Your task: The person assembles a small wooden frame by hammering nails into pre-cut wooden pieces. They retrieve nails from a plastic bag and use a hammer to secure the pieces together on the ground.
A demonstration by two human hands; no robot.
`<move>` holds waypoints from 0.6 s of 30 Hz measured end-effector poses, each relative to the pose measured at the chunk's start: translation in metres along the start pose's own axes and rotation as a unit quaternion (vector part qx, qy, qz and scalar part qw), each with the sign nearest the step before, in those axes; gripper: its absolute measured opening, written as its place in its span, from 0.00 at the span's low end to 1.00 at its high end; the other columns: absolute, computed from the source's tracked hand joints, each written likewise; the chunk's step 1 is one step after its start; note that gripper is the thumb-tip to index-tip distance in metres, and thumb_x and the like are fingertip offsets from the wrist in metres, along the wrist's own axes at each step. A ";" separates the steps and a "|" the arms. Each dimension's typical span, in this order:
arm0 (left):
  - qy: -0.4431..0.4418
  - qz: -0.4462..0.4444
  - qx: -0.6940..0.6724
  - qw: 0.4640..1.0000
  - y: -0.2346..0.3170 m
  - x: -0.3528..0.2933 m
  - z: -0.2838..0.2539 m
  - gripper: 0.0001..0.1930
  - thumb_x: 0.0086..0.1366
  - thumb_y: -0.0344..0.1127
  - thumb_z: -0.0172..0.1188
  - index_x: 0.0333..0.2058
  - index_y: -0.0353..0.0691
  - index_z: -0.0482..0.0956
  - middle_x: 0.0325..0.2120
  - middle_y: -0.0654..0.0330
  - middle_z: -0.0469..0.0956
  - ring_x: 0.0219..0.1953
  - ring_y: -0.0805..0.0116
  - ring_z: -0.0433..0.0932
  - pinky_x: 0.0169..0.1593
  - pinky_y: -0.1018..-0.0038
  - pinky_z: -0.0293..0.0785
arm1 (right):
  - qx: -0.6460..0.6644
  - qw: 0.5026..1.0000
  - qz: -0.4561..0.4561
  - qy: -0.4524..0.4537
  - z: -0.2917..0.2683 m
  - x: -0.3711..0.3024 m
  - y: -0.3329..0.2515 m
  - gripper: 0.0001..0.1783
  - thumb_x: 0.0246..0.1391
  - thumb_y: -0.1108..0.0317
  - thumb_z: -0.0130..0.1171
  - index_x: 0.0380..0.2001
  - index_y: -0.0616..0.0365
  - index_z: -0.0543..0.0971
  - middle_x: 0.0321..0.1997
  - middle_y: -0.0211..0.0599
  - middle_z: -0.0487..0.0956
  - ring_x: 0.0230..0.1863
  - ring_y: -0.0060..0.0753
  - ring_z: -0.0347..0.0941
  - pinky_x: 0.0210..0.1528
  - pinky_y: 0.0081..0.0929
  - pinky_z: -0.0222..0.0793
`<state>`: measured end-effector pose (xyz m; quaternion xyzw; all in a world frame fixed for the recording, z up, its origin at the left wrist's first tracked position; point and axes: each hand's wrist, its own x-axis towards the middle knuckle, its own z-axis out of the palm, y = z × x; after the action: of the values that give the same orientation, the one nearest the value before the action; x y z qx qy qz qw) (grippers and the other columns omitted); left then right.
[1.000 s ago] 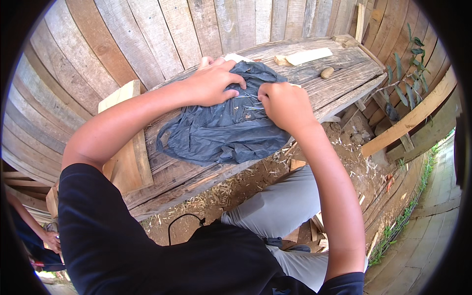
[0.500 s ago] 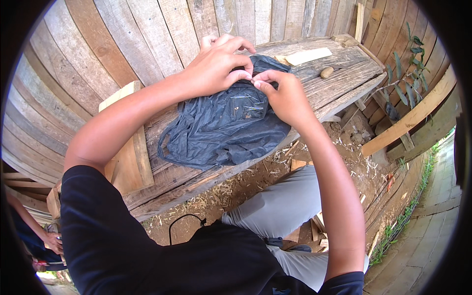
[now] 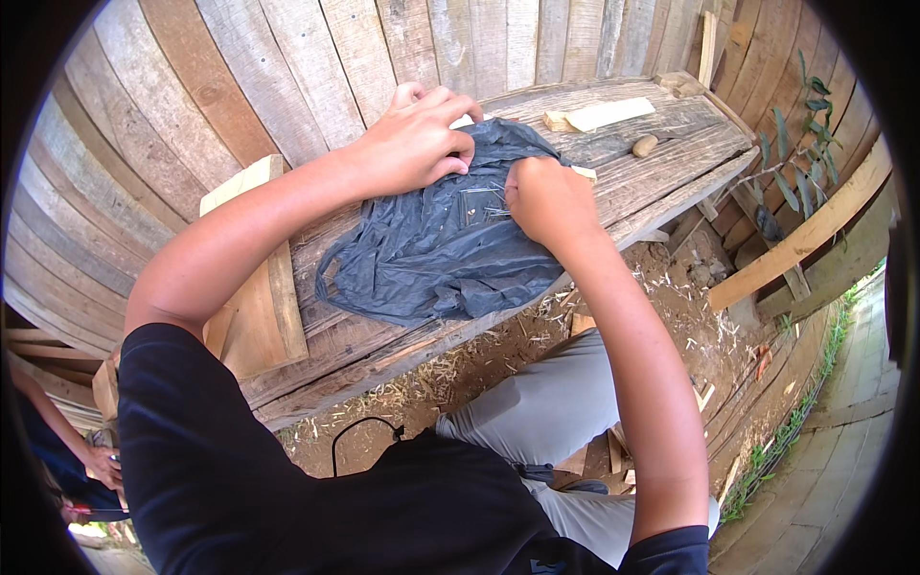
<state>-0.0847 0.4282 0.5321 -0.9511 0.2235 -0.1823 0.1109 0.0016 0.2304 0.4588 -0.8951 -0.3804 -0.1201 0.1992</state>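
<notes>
A crumpled black plastic bag lies spread over the wooden bench. Several thin nails rest in a small patch near its middle. My left hand is at the bag's far left edge, its thumb and index finger bent together; what is between them, if anything, cannot be made out. My right hand is closed just right of the nails, its fingertips turned down and mostly hidden from me. A pale wood end shows beside its knuckles.
Flat pale wood pieces and a brown stone-like lump lie on the bench's right part. A wooden block stands at left. Behind rises a plank wall. Another person's hand shows at lower left.
My hands were together at the fingertips and have come apart. The right one moved down and right to beside the nails; the left drew back slightly left.
</notes>
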 end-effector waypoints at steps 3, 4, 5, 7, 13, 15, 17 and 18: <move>-0.007 0.002 -0.008 1.000 0.000 0.000 -0.001 0.07 0.61 0.43 0.69 0.32 0.48 0.86 0.56 0.61 0.73 0.61 0.60 0.68 0.64 0.52 0.56 | 0.032 0.999 -0.002 0.003 -0.003 -0.003 -0.001 0.08 0.56 0.70 0.58 0.31 0.58 0.85 0.35 0.53 0.85 0.39 0.54 0.84 0.44 0.47 0.80; -0.006 0.004 -0.010 1.000 0.001 0.000 0.000 0.07 0.61 0.43 0.69 0.32 0.48 0.86 0.56 0.60 0.73 0.61 0.60 0.68 0.64 0.52 0.56 | 0.061 0.998 0.010 0.009 -0.007 -0.005 -0.003 0.08 0.57 0.70 0.58 0.31 0.58 0.85 0.35 0.52 0.85 0.40 0.54 0.84 0.45 0.47 0.79; -0.004 0.006 -0.012 1.000 0.001 -0.001 0.000 0.07 0.61 0.43 0.69 0.32 0.47 0.86 0.56 0.60 0.73 0.62 0.60 0.67 0.64 0.52 0.57 | 0.091 0.996 0.022 0.015 -0.010 -0.005 -0.005 0.08 0.57 0.70 0.58 0.31 0.57 0.85 0.35 0.52 0.85 0.40 0.54 0.84 0.45 0.46 0.79; -0.011 0.012 -0.009 1.000 0.001 0.001 0.001 0.08 0.61 0.43 0.68 0.33 0.47 0.86 0.57 0.59 0.73 0.62 0.60 0.67 0.64 0.53 0.57 | 0.156 0.988 0.009 0.009 -0.012 -0.006 -0.001 0.08 0.57 0.71 0.58 0.32 0.55 0.86 0.37 0.50 0.85 0.41 0.53 0.84 0.46 0.46 0.79; -0.033 0.016 -0.002 0.999 0.003 0.004 0.002 0.09 0.61 0.44 0.68 0.34 0.47 0.87 0.58 0.57 0.73 0.62 0.60 0.67 0.64 0.53 0.57 | 0.113 0.991 -0.053 0.041 0.002 -0.004 0.003 0.10 0.56 0.72 0.59 0.33 0.50 0.89 0.40 0.47 0.85 0.41 0.52 0.84 0.46 0.45 0.79; -0.034 0.016 -0.004 0.999 0.003 0.005 0.002 0.09 0.61 0.44 0.68 0.34 0.47 0.87 0.58 0.57 0.72 0.62 0.60 0.67 0.64 0.53 0.57 | 0.095 0.992 -0.063 0.047 0.005 -0.003 0.005 0.09 0.55 0.71 0.60 0.33 0.50 0.89 0.40 0.47 0.85 0.41 0.52 0.84 0.46 0.45 0.79; -0.031 0.018 -0.007 0.999 0.002 0.005 0.004 0.09 0.61 0.44 0.68 0.34 0.47 0.87 0.58 0.57 0.72 0.62 0.60 0.67 0.64 0.53 0.57 | 0.078 0.994 -0.064 0.038 0.004 -0.003 0.003 0.08 0.54 0.70 0.61 0.33 0.51 0.89 0.40 0.47 0.85 0.40 0.52 0.84 0.46 0.45 0.79; -0.031 0.016 -0.004 0.999 0.001 0.003 0.003 0.09 0.61 0.43 0.68 0.34 0.47 0.87 0.58 0.57 0.72 0.62 0.60 0.67 0.64 0.53 0.57 | 0.075 0.995 -0.064 0.034 0.001 -0.004 -0.001 0.08 0.54 0.69 0.62 0.33 0.51 0.89 0.40 0.47 0.85 0.40 0.52 0.84 0.46 0.44 0.80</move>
<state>-0.0811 0.4264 0.5305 -0.9531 0.2355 -0.1499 0.1168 -0.0013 0.2291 0.4569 -0.8471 -0.4373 -0.1345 0.2704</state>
